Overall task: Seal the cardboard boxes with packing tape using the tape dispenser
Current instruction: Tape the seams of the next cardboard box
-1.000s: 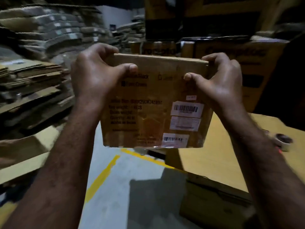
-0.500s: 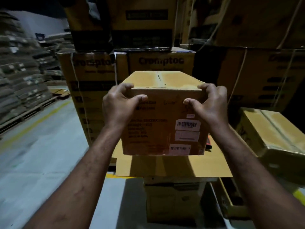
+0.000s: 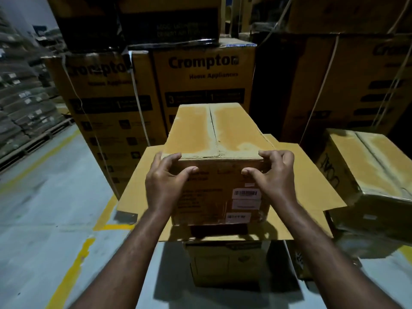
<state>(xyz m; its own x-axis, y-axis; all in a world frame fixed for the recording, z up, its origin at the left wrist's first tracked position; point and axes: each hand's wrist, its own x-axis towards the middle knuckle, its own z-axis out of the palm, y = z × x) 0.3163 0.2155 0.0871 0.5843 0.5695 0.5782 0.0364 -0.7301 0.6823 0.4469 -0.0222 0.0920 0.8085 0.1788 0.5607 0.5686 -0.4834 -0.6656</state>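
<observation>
Head view. The cardboard box (image 3: 214, 134) sits at the centre of the view, over a flat cardboard sheet (image 3: 312, 188) that lies across a lower carton (image 3: 227, 262). A dark shadow runs under its near edge, so it cannot be told whether its base touches the sheet. The long axis of the box runs from 6 o'clock to 12 o'clock, away from the person. One short end faces the camera and carries barcode labels (image 3: 246, 194) toward its 4 o'clock corner. The top flaps are closed, and their seam (image 3: 211, 130) follows the long axis. Whether tape covers the seam cannot be told.

Both hands hold the near upper corners of the box. The left hand (image 3: 165, 181) wraps the corner at 9 o'clock, fingers curled over the top edge and thumb pressed on the near face, pointing toward 3 o'clock. The right hand (image 3: 276, 175) mirrors it at the 3 o'clock corner, thumb pointing toward 9 o'clock. The forearms rise from 7 o'clock and 5 o'clock, converging on the box.

Printed Crompton cartons (image 3: 202, 81) stand at 12 o'clock. A taped box (image 3: 367, 170) lies tilted at 3 o'clock. The floor (image 3: 44, 208) at 8 o'clock bears yellow lines (image 3: 66, 275)
</observation>
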